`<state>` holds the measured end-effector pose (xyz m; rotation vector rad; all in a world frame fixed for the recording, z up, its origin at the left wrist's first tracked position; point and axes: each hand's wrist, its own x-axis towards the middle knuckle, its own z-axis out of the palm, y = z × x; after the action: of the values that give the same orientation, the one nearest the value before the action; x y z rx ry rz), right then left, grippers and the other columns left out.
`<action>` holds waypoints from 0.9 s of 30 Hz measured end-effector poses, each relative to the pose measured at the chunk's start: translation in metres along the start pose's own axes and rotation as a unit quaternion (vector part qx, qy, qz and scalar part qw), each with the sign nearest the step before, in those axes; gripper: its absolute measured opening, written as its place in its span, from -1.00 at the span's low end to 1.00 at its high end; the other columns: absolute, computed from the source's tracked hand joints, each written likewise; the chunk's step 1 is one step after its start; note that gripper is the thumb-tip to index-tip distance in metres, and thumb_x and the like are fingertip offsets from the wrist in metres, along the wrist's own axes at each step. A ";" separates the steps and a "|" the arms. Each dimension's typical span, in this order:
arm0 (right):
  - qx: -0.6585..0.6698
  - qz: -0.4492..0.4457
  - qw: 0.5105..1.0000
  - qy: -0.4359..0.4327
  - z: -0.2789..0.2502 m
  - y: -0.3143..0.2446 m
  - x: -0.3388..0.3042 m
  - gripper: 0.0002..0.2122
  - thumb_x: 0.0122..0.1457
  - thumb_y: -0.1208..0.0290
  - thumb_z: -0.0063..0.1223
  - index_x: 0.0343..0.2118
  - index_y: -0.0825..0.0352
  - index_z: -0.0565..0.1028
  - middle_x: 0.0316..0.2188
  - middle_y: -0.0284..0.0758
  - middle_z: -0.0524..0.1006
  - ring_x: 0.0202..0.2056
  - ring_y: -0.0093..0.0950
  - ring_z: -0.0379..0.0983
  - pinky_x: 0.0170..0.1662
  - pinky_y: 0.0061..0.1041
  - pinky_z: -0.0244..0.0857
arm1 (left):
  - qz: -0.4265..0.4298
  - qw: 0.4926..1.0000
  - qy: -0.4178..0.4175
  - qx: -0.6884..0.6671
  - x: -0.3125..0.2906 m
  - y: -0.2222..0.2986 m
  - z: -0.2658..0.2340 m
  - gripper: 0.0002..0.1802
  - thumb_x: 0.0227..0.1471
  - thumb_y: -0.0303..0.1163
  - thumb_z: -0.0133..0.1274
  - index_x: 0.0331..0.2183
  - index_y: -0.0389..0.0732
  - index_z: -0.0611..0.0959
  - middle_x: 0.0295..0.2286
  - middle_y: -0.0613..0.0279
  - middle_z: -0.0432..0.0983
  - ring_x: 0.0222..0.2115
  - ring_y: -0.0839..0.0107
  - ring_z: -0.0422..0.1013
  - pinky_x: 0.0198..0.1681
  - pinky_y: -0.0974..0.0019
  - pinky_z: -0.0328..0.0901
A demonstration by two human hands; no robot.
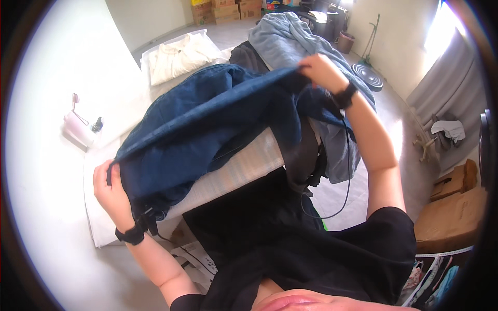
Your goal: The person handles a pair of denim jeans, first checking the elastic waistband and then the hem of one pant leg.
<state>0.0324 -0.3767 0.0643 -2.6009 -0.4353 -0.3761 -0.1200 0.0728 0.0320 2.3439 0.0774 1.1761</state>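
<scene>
The blue garment [207, 116] spreads above the striped cloth [241, 161], its long axis slanting from the left hand [113, 191] outward to the right hand [326, 73]. Both hands' fingers grip its ends; neither is nearer.

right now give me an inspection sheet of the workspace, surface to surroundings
Surface: pale, faintly striped fabric top, partly covered by garments.
Job's things: dark-blue denim-like garment, stretched between both hands.
Clutter: cream garment lying flat beyond; crumpled light-blue cloth heaped at the far right; pale-pink cylindrical container at left.
Hands: left hand grips the garment's left end; right hand grips its upper right edge.
Cables: thin black cable hangs in a loop near the black right wristband.
Surroundings: stacked brown cardboard boxes at the back; long grey curtain at right.
</scene>
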 end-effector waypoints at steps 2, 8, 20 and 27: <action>-0.028 -0.033 0.996 0.074 -0.018 -0.001 0.034 -0.84 -0.11 0.45 -0.03 -0.43 0.30 0.52 -0.54 -0.17 0.50 -0.43 -0.24 0.44 -0.32 -0.42 0.31 | -0.004 1.000 0.024 -0.007 0.016 -0.004 0.004 -0.82 -0.02 -0.42 -0.02 -0.39 -0.36 0.50 -0.44 0.15 0.41 -0.38 0.33 0.33 -0.24 0.42 0.20; 0.151 -0.197 0.863 0.439 -0.075 -0.045 0.045 -0.70 -0.11 0.62 -0.24 -0.27 0.45 0.46 -0.18 -0.18 0.44 -0.20 -0.42 0.39 -0.13 -0.57 0.25 | -0.042 0.984 0.106 -0.135 0.034 0.030 0.020 -0.78 0.03 -0.35 -0.07 -0.36 -0.32 0.50 -0.40 0.19 0.42 -0.35 0.40 0.33 -0.20 0.41 0.18; -0.107 0.005 0.990 0.088 0.034 0.055 -0.068 -0.67 -0.14 0.51 -0.04 -0.21 0.37 0.44 -0.05 -0.15 0.34 -0.05 -0.25 0.29 -0.01 -0.43 0.17 | 0.073 0.970 -0.215 -0.088 -0.027 0.027 0.050 -0.86 -0.20 -0.64 0.00 -0.44 -0.30 0.51 -0.47 0.14 0.38 -0.41 0.22 0.33 -0.31 0.34 0.22; 0.330 0.014 0.943 0.036 0.084 -0.097 -0.125 -0.91 -0.01 0.56 0.01 -0.43 0.40 0.51 -0.48 -0.33 0.51 -0.45 -0.61 0.40 -0.37 -0.67 0.27 | 0.086 0.974 -0.191 -0.088 -0.051 0.031 0.033 -0.79 -0.30 -0.63 0.10 -0.46 -0.27 0.55 -0.51 0.19 0.36 -0.44 0.27 0.33 -0.34 0.35 0.21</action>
<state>-0.1018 -0.2834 -0.0099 -1.9309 -0.4109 -0.2565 -0.1321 0.0180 -0.0068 2.4068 -0.3546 0.7504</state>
